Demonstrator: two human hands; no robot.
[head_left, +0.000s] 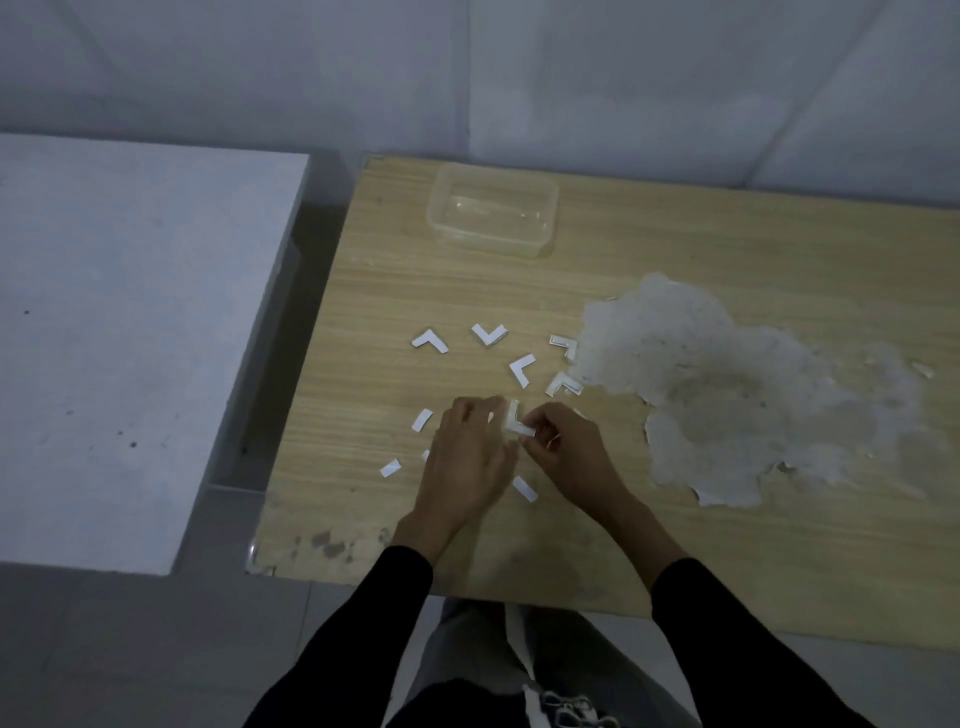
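Note:
Both hands meet over the middle of a wooden table. Between them is a small white L-shaped paper piece. My left hand and my right hand both pinch it with their fingertips. Several finished white L-shaped pieces lie just beyond the hands, for example one, another and a third. Short straight white paper strips lie around the hands, such as one, one and one. Part of one strip is hidden under my left hand.
A clear plastic container without a lid stands at the table's far side. A large patch of peeled veneer spreads across the right of the table. A white-grey block surface sits to the left, across a narrow gap.

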